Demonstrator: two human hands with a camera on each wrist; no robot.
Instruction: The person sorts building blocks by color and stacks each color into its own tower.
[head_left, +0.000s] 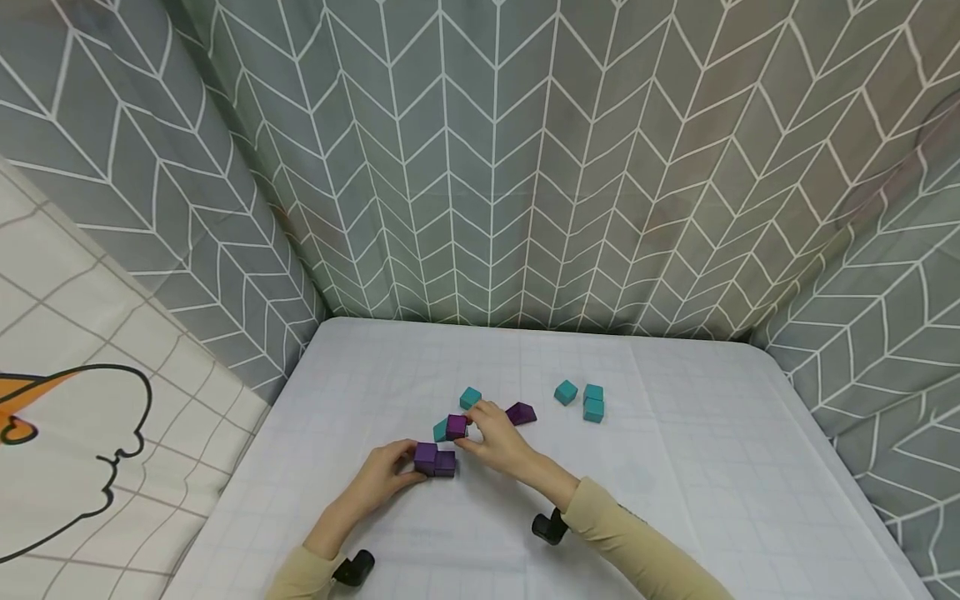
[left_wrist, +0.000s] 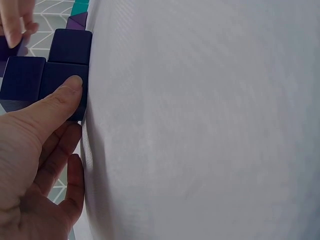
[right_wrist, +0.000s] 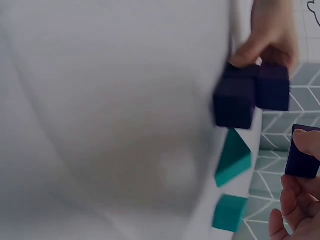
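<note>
In the head view, my left hand (head_left: 378, 477) grips a small group of purple cubes near the table's middle. One purple cube (head_left: 425, 457) sits on top, and another purple cube (head_left: 446, 464) stands beside the base. The left wrist view shows my thumb pressing the lower cube (left_wrist: 55, 90), with fingers behind it. Just right of that group, my right hand (head_left: 498, 440) pinches a single purple cube (right_wrist: 302, 157) between thumb and fingers, held above the table. Behind the pinched cube lies a teal wedge-like block (right_wrist: 234, 160), partly covered in the head view.
A teal cube (head_left: 470, 398) lies beyond my right hand, with an angular purple block (head_left: 521, 413) to its right. Farther right are a teal cube (head_left: 566, 392) and two more teal blocks (head_left: 593, 411) set together. Patterned curtains (head_left: 495, 167) border the white table (head_left: 675, 467).
</note>
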